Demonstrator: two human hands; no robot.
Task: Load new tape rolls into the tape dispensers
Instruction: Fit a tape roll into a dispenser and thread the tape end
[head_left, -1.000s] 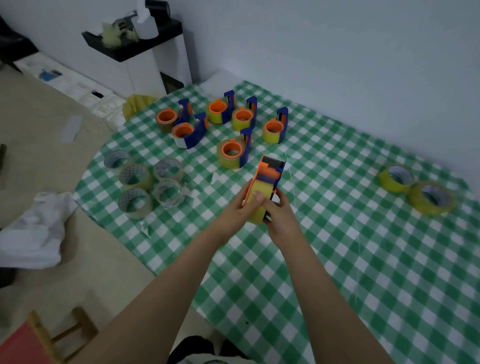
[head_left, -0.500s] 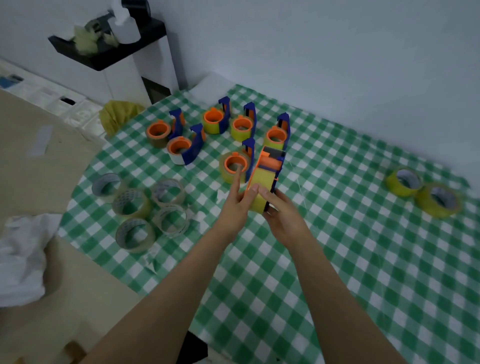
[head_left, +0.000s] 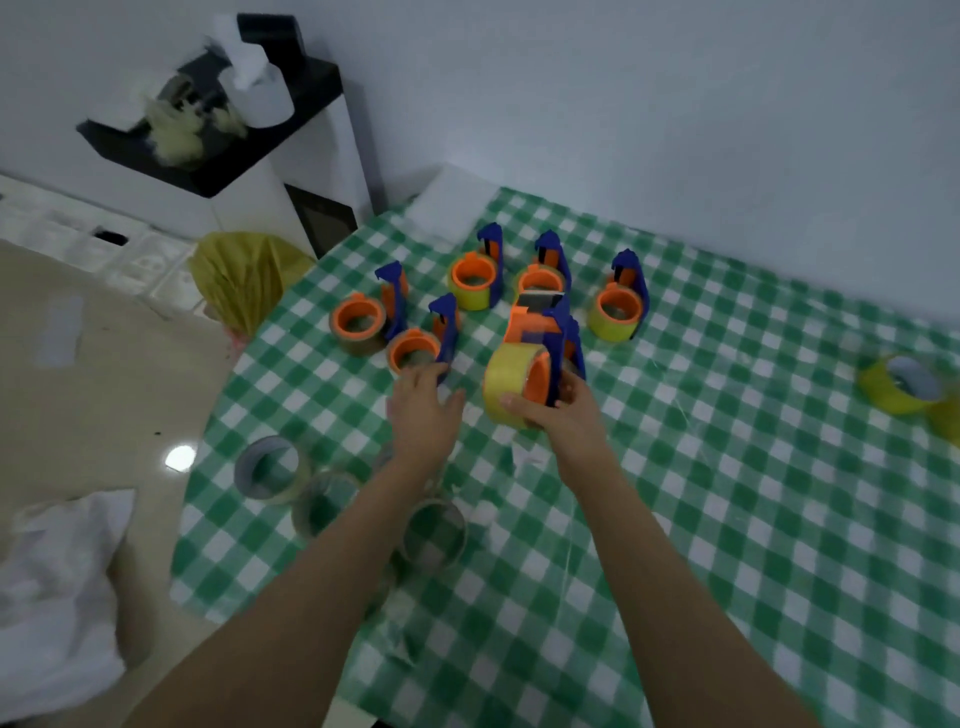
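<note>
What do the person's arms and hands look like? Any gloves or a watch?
No gloves: the left hand and right hand are bare. The left arm and right arm are bare too, with no sleeves, watch or bracelet showing down to the picture's edge. Too blurred to tell about a thin ring.

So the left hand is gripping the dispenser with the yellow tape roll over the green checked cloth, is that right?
No, the head view shows the right hand gripping the dispenser with the yellow tape roll over the green checked cloth. The left hand is open, holding nothing.
</note>
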